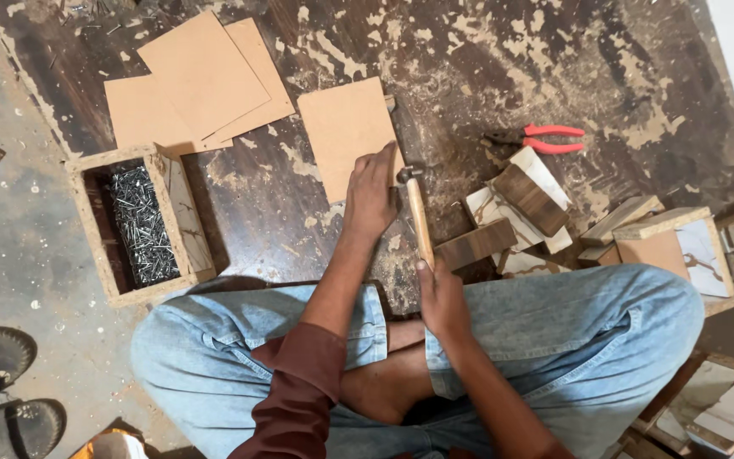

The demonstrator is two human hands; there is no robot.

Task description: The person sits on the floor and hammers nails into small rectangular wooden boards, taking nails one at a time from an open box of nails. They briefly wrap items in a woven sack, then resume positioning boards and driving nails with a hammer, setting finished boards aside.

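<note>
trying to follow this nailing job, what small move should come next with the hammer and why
Probably a short, light tap downward. The wooden-handled hammer, gripped near its handle end by the right hand, has its metal head right beside the left hand, which presses on the right edge of the flat tan rectangular board. With fingers so close to the head, a gentle stroke looks safer; no nail is visible.
</note>
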